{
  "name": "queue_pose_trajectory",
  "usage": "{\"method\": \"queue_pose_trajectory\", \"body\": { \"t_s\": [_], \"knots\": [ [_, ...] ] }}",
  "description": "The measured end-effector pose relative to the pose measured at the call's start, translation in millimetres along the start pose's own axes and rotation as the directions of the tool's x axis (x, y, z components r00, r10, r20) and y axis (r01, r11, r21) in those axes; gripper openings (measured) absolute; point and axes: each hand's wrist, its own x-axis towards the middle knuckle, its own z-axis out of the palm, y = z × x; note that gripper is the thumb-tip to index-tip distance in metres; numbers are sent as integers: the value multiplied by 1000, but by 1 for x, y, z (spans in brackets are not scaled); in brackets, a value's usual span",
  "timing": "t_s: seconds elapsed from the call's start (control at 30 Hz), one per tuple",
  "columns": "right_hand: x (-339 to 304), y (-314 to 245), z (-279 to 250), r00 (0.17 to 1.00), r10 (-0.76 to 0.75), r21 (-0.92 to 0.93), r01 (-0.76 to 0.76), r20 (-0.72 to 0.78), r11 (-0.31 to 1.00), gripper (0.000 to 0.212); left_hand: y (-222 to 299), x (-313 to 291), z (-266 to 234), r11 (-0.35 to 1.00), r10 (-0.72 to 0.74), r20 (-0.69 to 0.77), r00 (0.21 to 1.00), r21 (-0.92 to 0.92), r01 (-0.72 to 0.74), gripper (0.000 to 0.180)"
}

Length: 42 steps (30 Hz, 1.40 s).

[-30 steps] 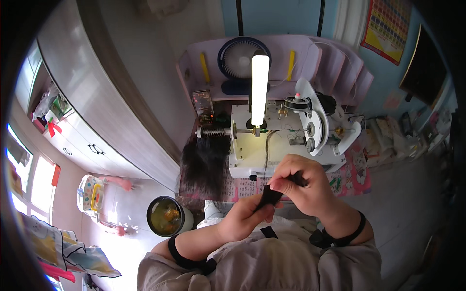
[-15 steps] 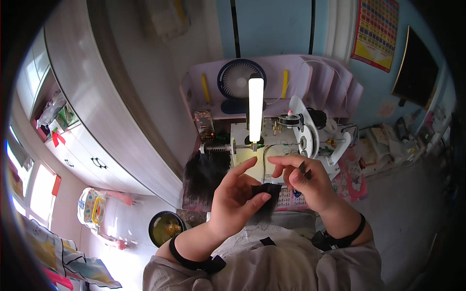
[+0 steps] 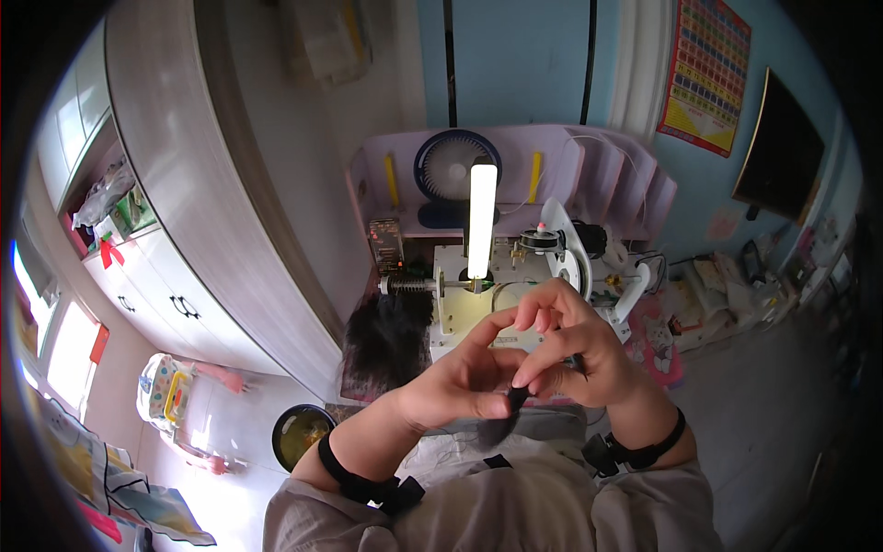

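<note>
In front of my body, a small tuft of black hair (image 3: 498, 428) hangs between my hands. My left hand (image 3: 464, 377) holds it with the thumb against its upper end, the fingers curled behind. From the other side, my right hand (image 3: 584, 354) reaches across, its thumb and finger pinching the top of the tuft. A small dark scrap (image 3: 579, 363) shows at the right palm, partly hidden by fingers. Just beyond the hands stands a white tabletop machine (image 3: 451, 317) with a spring-loaded shaft. Left of it lies a pile of black hair (image 3: 382, 336).
A bright upright lamp (image 3: 481, 221) stands above the machine. Behind it are a blue fan (image 3: 457, 166) and a pale purple shelf (image 3: 543, 216). A dark round bowl (image 3: 299, 440) sits low at the left, near a tall cabinet (image 3: 207, 184). Cluttered items (image 3: 713, 294) lie at the right.
My right hand has moved left and closed on the top of the tuft. The tuft has narrowed and sits slightly lower. My view has shifted a little.
</note>
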Motion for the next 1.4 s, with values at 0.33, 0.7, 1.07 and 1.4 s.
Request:
{"method": "queue_pose_trajectory", "body": {
  "t_s": [0.33, 0.7, 1.07, 1.4],
  "knots": [
    [-38, -3, -5, 854, 494, 94, -485, -162, 869, 58, -1, -10, 40, 982, 155, -485, 861, 170, -81, 34],
    [-48, -19, 46, 896, 104, -159, -189, -431, 969, 59, -9, -12, 51, 987, 89, -505, 858, -68, -142, 13],
    [-47, -21, 43, 910, 52, -220, -155, -411, 963, 54, -11, -8, 58, 996, 64, -491, 869, -25, -88, 13],
    [-46, -23, 43, 907, 35, -221, -140, -419, 965, 52, -15, -8, 60, 995, 83, -494, 866, -4, -97, 14]
  ]
}}
